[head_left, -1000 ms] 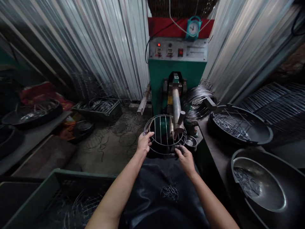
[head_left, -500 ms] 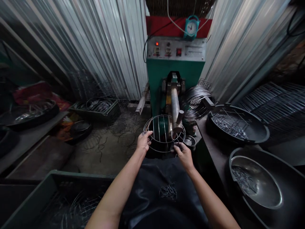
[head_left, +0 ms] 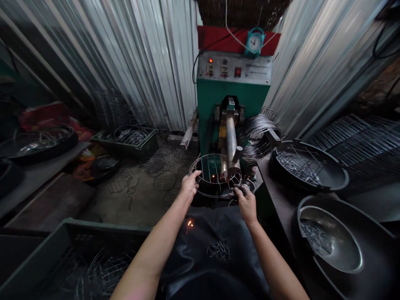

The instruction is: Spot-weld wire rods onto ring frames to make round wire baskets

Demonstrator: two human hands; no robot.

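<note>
My left hand (head_left: pixel 190 183) is closed on the left rim of a round wire rack (head_left: pixel 210 181), the thumb lying on top. The rack sits tilted around the lower end of a spot welder's metal arm (head_left: pixel 231 137), under its electrode tip (head_left: pixel 224 171). At the rack's lower right edge is my right hand (head_left: pixel 246 202), its fingers pinched together. Whatever they hold is too small and dark to make out. Small orange sparks glow by the electrode and over the dark apron (head_left: pixel 184 266). A small heap of short wire pieces (head_left: pixel 218 249) rests on the apron.
The green machine (head_left: pixel 208 100) stands ahead. A coil of wire (head_left: pixel 258 133) hangs at its right. Black pans (head_left: pixel 343 177) with wire pieces and a metal bowl (head_left: pixel 353 254) are at right. A green crate (head_left: pixel 40 254) of wire parts stands front left.
Sparks have appeared at the electrode and above the apron. My right hand has shifted slightly right, away from the rack's crossbars. The left hand keeps its hold. The view has turned a little.
</note>
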